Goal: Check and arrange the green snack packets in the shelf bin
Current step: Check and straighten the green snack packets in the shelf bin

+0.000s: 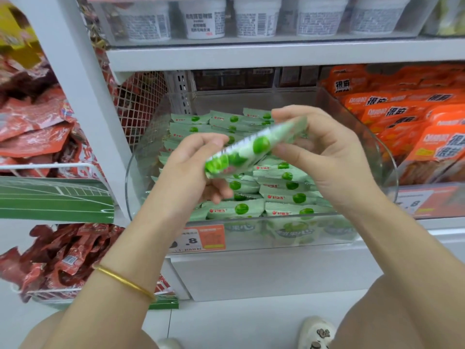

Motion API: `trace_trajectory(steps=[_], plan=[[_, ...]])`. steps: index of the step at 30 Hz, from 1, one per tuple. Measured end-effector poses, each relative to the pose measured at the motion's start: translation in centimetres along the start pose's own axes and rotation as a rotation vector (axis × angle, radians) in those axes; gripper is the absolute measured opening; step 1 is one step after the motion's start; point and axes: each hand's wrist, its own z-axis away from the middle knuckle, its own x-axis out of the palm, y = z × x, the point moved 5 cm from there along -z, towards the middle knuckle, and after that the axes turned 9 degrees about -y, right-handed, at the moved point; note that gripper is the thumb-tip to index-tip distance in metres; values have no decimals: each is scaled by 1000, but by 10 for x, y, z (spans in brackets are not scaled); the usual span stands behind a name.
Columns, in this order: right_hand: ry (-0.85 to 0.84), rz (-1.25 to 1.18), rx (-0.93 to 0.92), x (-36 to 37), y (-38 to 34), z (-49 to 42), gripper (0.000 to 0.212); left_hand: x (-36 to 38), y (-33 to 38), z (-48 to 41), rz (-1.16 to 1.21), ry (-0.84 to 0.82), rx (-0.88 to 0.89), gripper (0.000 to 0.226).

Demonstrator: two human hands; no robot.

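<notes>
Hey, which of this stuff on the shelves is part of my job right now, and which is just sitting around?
Job: held packet, gripped by left hand and right hand; stacked green packets; clear bin.
Just there: orange packets; red packets; white cups; price tag.

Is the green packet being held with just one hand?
No, the left hand and right hand each grip one end of the green snack packet.

Up top, a row of white tubs [205, 20] lines the upper shelf. At right, orange packets [407, 114] are stacked in their bin. At left, red packets [32, 127] pile above a green panel [50, 200], more red packets [57, 258] lie below, and an orange price label [203, 238] sits low centre.
</notes>
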Motion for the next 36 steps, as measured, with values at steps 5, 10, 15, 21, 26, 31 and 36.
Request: trace_trajectory(steps=[5,10,15,21,26,31,36], plan=[[97,-121,67,-1,1,5,12,-20,8,3,-711,176,256,16],[-26,-83,107,12,3,7,12,-29,3,4,-918,153,250,27],[-160,10,95,17,3,7,22,-34,0,6,-881,143,228,22],[-273,307,91,17,0,3,19,-29,4,7,-681,157,211,20],[-345,491,28,24,-5,-2,22,-23,9,9,-570,134,231,19],[-457,654,-10,47,6,2,25,-23,9,8,-518,142,253,24],[-377,662,-59,37,-2,2,39,-19,9,8,-542,69,258,22]])
